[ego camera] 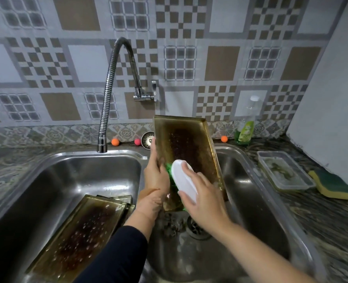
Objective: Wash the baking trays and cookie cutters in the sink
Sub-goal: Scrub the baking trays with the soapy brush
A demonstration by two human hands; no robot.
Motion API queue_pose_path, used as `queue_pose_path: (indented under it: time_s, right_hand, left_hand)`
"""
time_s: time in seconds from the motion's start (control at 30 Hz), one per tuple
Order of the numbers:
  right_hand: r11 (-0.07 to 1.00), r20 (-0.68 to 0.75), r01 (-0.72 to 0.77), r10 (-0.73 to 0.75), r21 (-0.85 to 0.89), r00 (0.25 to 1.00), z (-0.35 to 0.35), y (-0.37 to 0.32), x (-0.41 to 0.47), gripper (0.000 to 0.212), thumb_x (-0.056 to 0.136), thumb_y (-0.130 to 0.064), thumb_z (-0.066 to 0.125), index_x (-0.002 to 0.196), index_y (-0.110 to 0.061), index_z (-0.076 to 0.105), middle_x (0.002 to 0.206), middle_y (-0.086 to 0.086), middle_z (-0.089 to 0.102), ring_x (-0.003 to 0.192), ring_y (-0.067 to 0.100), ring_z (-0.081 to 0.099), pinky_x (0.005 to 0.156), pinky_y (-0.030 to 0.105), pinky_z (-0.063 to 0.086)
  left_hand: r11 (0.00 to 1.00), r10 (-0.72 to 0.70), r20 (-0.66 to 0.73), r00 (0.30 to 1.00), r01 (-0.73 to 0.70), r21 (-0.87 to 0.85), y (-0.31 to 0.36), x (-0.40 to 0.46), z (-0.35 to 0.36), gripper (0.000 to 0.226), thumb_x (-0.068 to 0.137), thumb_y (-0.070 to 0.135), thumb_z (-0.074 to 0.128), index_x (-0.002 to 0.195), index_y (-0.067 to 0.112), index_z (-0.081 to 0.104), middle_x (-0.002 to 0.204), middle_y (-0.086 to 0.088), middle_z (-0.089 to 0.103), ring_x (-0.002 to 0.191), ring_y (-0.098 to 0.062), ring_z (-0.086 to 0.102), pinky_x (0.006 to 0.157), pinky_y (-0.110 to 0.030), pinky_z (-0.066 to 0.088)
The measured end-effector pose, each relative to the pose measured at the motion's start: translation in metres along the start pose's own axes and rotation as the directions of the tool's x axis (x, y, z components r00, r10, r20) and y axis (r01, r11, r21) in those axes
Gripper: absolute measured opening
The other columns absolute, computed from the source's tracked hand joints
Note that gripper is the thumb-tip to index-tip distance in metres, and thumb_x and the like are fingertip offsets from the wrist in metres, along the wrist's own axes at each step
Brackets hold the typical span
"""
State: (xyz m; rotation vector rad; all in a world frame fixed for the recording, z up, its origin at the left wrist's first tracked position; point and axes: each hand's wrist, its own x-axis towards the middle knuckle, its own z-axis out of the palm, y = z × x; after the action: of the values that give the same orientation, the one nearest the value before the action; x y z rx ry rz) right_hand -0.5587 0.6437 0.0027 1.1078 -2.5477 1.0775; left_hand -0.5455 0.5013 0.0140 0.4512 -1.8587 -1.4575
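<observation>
A stained golden baking tray stands tilted on end over the right sink basin. My left hand grips its left edge. My right hand holds a white-topped scrub brush with green bristles, pressed against the tray's lower part. More dirty trays lie stacked in the left basin. Small metal cookie cutters lie on the right basin's floor near the drain, partly hidden by my arms.
A flexible chrome faucet hangs over the left basin, no water visible. A green dish soap bottle, a clear plastic container and a yellow-green sponge sit on the right counter. Small orange and pink balls line the back ledge.
</observation>
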Motion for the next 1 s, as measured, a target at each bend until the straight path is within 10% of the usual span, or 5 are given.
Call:
queue_pose_path:
  time_s: [0.3,0.47,0.7,0.87,1.0]
  right_hand:
    - [0.978,-0.162,-0.208,0.205,0.0,0.965,-0.02,0.001,0.093,0.066,0.092,-0.035,0.055,0.149,-0.036,0.022,0.147,0.0,0.042,0.128,0.023,0.046,0.099,0.034,0.042]
    - [0.957,-0.04,-0.15,0.165,0.248,0.986,-0.002,0.011,0.015,0.067,0.089,-0.027,0.063,0.145,-0.037,0.027,0.148,-0.024,0.03,0.137,0.009,0.036,0.106,0.028,0.036]
    - [0.911,-0.202,-0.287,0.353,0.295,0.914,-0.057,-0.012,0.075,0.067,0.086,-0.038,0.065,0.142,-0.043,0.029,0.142,0.006,0.03,0.122,0.026,0.043,0.083,0.027,0.037]
    - [0.866,-0.224,-0.464,0.497,0.186,0.838,-0.062,-0.013,0.096,0.067,0.085,-0.05,0.061,0.145,-0.041,0.031,0.143,0.01,0.034,0.12,0.03,0.051,0.092,0.035,0.042]
    - [0.844,-0.302,-0.468,0.532,0.262,0.791,-0.056,-0.006,0.087,0.056,0.085,-0.033,0.061,0.138,-0.04,0.043,0.138,0.007,0.045,0.113,0.027,0.055,0.084,0.033,0.043]
  left_hand:
    - [0.994,0.035,0.137,0.99,-0.049,0.101,0.006,-0.024,0.013,0.081,0.087,-0.012,0.036,0.149,0.038,0.023,0.089,0.046,0.044,0.085,0.029,0.048,0.079,0.005,0.031]
    - [0.957,-0.018,0.093,0.996,-0.01,0.29,0.006,-0.011,-0.006,0.086,0.086,-0.004,0.036,0.148,0.05,0.008,0.073,0.013,0.056,0.072,-0.009,0.058,0.076,-0.025,0.048]
    - [0.752,0.099,0.185,0.978,-0.196,0.629,0.017,-0.026,0.003,0.087,0.091,0.006,0.037,0.14,0.051,-0.018,0.072,0.0,0.059,0.061,-0.019,0.054,0.053,-0.031,0.041]
    - [0.548,0.369,0.252,0.895,-0.429,0.718,0.011,-0.045,0.028,0.092,0.064,-0.003,0.067,0.146,0.027,0.038,0.047,0.006,0.046,0.032,-0.01,0.025,0.033,-0.018,0.018]
    - [0.519,0.303,0.385,0.872,-0.49,0.7,0.017,-0.056,0.029,0.081,0.08,0.017,0.062,0.15,0.035,0.025,0.065,0.004,0.059,0.039,-0.017,0.05,0.036,-0.024,0.031]
